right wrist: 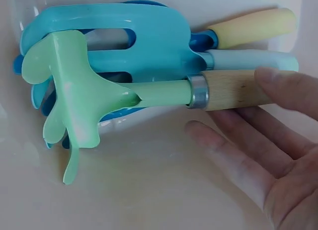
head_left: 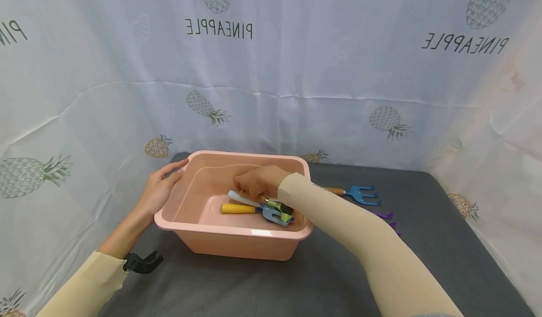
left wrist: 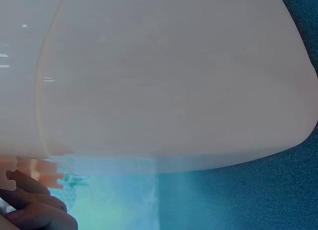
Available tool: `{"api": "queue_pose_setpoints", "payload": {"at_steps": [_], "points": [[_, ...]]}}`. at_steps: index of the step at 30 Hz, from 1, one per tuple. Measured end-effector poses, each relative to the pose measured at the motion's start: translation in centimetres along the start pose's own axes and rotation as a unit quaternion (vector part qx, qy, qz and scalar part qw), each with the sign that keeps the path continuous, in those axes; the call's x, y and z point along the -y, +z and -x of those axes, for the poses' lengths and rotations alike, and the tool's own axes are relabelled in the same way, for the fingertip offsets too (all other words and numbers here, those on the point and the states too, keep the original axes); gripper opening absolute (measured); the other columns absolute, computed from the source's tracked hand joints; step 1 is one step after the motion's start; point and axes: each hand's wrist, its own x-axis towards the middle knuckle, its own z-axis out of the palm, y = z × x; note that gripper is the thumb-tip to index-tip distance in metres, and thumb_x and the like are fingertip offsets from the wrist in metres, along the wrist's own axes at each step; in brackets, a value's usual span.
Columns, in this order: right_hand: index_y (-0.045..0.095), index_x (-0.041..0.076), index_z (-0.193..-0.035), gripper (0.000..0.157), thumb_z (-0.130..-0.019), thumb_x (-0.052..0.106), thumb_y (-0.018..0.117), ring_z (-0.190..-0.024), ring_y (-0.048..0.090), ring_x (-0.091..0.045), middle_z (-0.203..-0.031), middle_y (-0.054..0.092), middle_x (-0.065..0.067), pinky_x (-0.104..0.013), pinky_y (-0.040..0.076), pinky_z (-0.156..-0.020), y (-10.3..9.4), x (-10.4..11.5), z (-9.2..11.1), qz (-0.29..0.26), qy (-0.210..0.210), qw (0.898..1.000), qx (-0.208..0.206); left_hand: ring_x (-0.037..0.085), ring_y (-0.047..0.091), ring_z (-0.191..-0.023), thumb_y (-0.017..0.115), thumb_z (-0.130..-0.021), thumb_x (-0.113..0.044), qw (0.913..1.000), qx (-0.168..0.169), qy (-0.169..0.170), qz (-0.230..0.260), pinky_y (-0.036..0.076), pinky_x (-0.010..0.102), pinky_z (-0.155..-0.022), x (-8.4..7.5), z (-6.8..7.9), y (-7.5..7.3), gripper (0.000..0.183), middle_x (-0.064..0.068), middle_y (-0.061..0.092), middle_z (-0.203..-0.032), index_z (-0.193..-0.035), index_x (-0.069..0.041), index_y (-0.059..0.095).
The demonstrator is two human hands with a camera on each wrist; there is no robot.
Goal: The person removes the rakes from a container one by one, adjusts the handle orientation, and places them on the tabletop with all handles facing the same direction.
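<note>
At the left end of the pink basin [head_left: 237, 246], my left hand [head_left: 158, 192] grips the rim. The left wrist view shows its curled fingers [left wrist: 42, 212] by the rim, with the basin's outer wall [left wrist: 174, 81] filling most of that view. Inside the basin, my right hand [head_left: 262, 180] holds a green hand rake [right wrist: 79, 96] by its wooden handle [right wrist: 231, 91], thumb on top and fingers beneath. The green head overlaps a light-blue fork [right wrist: 164, 36] with a pale handle. Under that lies a darker blue tool with a yellow handle [right wrist: 256, 27], its head mostly hidden.
Right of the basin, a blue fork [head_left: 362, 194] with a wooden handle lies on the dark grey table [head_left: 444, 241]. Purple prongs [head_left: 385, 215] show nearby, partly hidden by my right sleeve. A pineapple-print curtain [head_left: 275, 63] stands behind and along both sides.
</note>
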Motion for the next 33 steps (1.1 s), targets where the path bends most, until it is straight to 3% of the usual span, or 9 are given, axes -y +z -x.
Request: {"api": "queue_pose_setpoints", "payload": {"at_steps": [4,9,12,19,23,26,31,33], "points": [[0.053,-0.003,-0.125,0.034,-0.092,-0.008,0.046,-0.071,0.04,-0.023,-0.095,0.048,-0.016,-0.034,0.025,-0.056,0.2,0.1,0.1,-0.014,0.0,1.0,0.001,0.018,0.057,-0.13,0.043,-0.111,-0.045,1.0,0.001,-0.002,0.002,0.051,0.01,-0.084,0.0,0.0,0.0,0.055,0.012,0.038,-0.166,-0.16,-0.019,0.043],[0.052,-0.003,-0.12,0.03,-0.092,-0.008,0.046,-0.068,0.037,-0.024,-0.088,0.047,-0.012,-0.035,0.023,-0.056,0.1,-0.1,0.0,-0.009,-0.003,1.0,0.006,0.005,0.057,-0.123,0.044,-0.111,-0.045,1.0,-0.001,-0.004,0.002,0.051,0.009,-0.084,0.0,-0.1,0.1,0.055,0.012,0.039,-0.166,-0.159,-0.019,0.043],[0.049,-0.002,-0.112,0.024,-0.09,-0.009,0.045,-0.064,0.033,-0.022,-0.08,0.045,-0.007,-0.036,0.019,-0.057,0.0,-0.4,-0.2,-0.022,0.0,1.0,0.015,0.004,0.057,-0.121,0.044,-0.11,-0.045,1.0,-0.002,-0.003,0.0,0.05,0.009,-0.084,0.0,-0.1,0.0,0.055,0.013,0.039,-0.165,-0.159,-0.018,0.044],[0.053,0.002,-0.121,0.041,-0.084,-0.013,0.042,-0.065,0.032,-0.023,-0.079,0.044,-0.003,-0.035,0.02,-0.055,-0.5,-0.7,0.1,-0.066,-0.009,0.998,0.017,-0.008,0.057,-0.107,0.045,-0.11,-0.045,1.0,-0.002,-0.003,-0.002,0.051,0.01,-0.082,0.0,-0.1,0.1,0.056,0.016,0.041,-0.164,-0.159,-0.018,0.044],[0.048,0.002,-0.126,0.046,-0.084,-0.014,0.039,-0.065,0.029,-0.026,-0.079,0.043,-0.003,-0.035,0.02,-0.055,-0.6,-0.5,0.5,-0.083,-0.012,0.996,0.023,-0.005,0.058,-0.112,0.045,-0.11,-0.046,1.0,-0.003,-0.002,-0.002,0.05,0.009,-0.083,0.1,-0.2,0.1,0.056,0.014,0.041,-0.164,-0.159,-0.018,0.044],[0.05,0.003,-0.128,0.051,-0.081,-0.014,0.038,-0.063,0.031,-0.026,-0.079,0.045,-0.003,-0.034,0.021,-0.056,-0.7,-0.4,0.6,-0.058,-0.013,0.998,0.023,-0.004,0.057,-0.114,0.045,-0.11,-0.046,1.0,-0.003,0.0,-0.005,0.05,0.009,-0.083,0.2,-0.2,0.0,0.056,0.013,0.04,-0.165,-0.159,-0.019,0.044],[0.053,0.002,-0.126,0.054,-0.079,-0.017,0.035,-0.066,0.036,-0.021,-0.08,0.044,-0.002,-0.031,0.021,-0.058,-1.2,-0.4,0.4,-0.008,-0.056,0.998,0.041,-0.012,0.055,-0.104,0.045,-0.11,-0.046,1.0,-0.002,0.002,-0.002,0.051,0.01,-0.082,0.2,-0.3,0.0,0.057,0.017,0.04,-0.164,-0.159,-0.018,0.044],[0.053,0.002,-0.126,0.053,-0.079,-0.017,0.036,-0.067,0.036,-0.018,-0.081,0.042,-0.001,-0.03,0.021,-0.058,-1.5,-0.2,0.2,0.039,-0.082,0.994,0.059,-0.012,0.055,-0.104,0.045,-0.11,-0.047,1.0,-0.001,0.001,-0.002,0.051,0.01,-0.082,0.2,-0.3,0.0,0.057,0.017,0.04,-0.164,-0.159,-0.018,0.043]]}}
